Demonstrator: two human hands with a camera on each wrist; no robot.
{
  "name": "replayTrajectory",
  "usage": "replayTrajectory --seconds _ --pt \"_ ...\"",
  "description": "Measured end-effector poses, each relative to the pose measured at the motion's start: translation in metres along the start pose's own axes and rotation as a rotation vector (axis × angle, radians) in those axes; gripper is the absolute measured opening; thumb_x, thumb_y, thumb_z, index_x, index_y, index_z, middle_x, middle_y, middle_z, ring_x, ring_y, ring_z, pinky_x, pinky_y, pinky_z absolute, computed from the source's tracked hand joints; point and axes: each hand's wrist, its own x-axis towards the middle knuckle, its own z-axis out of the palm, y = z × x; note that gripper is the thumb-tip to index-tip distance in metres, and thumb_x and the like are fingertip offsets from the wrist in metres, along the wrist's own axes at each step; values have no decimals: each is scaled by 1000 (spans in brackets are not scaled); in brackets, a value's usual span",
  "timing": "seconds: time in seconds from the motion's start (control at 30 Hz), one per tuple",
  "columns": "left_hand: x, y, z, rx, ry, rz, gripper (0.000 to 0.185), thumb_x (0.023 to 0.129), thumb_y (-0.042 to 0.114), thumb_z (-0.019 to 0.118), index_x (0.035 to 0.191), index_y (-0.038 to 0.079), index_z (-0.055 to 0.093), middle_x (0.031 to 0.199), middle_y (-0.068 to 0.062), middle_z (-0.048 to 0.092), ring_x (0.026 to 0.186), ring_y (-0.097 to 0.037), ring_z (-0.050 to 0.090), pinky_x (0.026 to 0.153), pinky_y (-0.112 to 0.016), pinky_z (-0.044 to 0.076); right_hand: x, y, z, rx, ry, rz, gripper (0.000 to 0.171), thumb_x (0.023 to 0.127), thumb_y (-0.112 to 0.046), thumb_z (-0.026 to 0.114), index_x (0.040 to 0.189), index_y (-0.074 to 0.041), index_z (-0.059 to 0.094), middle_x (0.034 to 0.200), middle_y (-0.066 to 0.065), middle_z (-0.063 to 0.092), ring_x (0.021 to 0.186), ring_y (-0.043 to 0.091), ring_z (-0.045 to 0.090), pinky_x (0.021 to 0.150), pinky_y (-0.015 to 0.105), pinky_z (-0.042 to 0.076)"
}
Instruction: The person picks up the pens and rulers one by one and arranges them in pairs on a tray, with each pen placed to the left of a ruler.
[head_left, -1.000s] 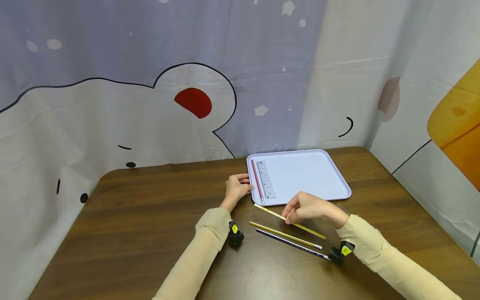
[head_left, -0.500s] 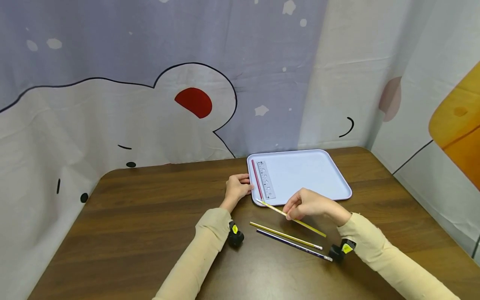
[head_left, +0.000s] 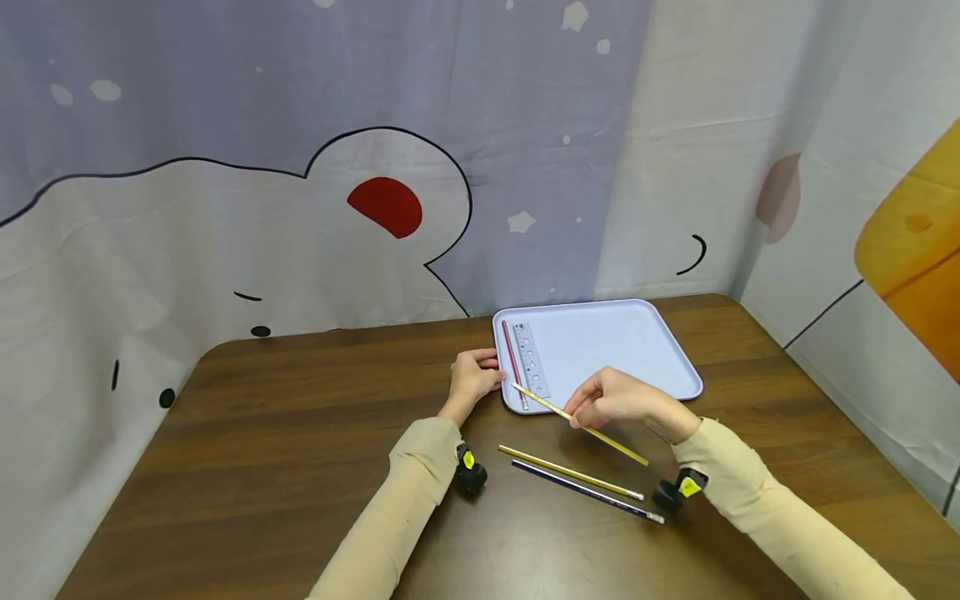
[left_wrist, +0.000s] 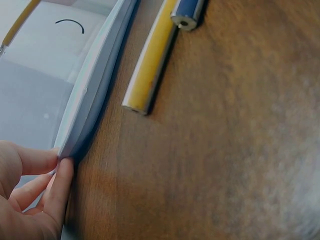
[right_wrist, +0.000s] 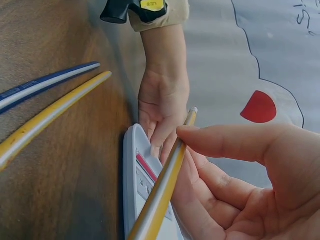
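Between fingers (right_wrist: pixel 192 205) — yellow pencil (right_wrist: pixel 164 189); blue pencil (right_wrist: pixel 50 81) seemingly lettered

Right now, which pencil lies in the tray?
The red pencil. The right hand holds one yellow pencil; another yellow pencil and the blue pencil lie on the table.
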Motion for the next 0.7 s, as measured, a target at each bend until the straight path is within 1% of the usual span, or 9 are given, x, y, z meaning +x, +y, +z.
replayTrajectory --seconds 0.13,0.3,0.43,0.57,0.7 --pt "1 -1 1 2 -1 4 42 76 -10 70 118 -4 65 102 -21 70 68 -13 64 63 -27 62 2 0 -2 29 6 18 32 74 -7 69 100 12 68 78 2 72 67 6 60 63 21 56" --pt "2 -1 1 -1 4 4 43 76 -10 71 118 -4 65 101 -21 70 67 -12 63 63 -27 62 7 0 -5 70 17 40 30 75 -7 70 100 11 68 80 3 73 70 6 62 66 23 58" --pt "2 -1 1 1 4 7 42 76 -10 71 117 -4 65 101 -21 70 67 -12 63 63 -27 62 11 0 -7 93 28 53 30 75 -6 70 100 10 69 76 -1 71 69 6 61 65 20 57" --pt "1 0 1 -4 5 2 43 76 -11 71 118 -4 65 101 -21 70 66 -13 63 62 -27 62 16 0 -10 90 37 65 30 75 -6 70 100 10 69 72 -4 69 66 6 59 62 18 55" --pt "1 0 1 -5 9 1 43 75 -11 71 118 -4 65 101 -22 70 66 -12 64 62 -27 62 19 -2 -12 71 42 76 29 76 -6 70 101 9 70 73 -4 69 68 7 60 66 20 57"
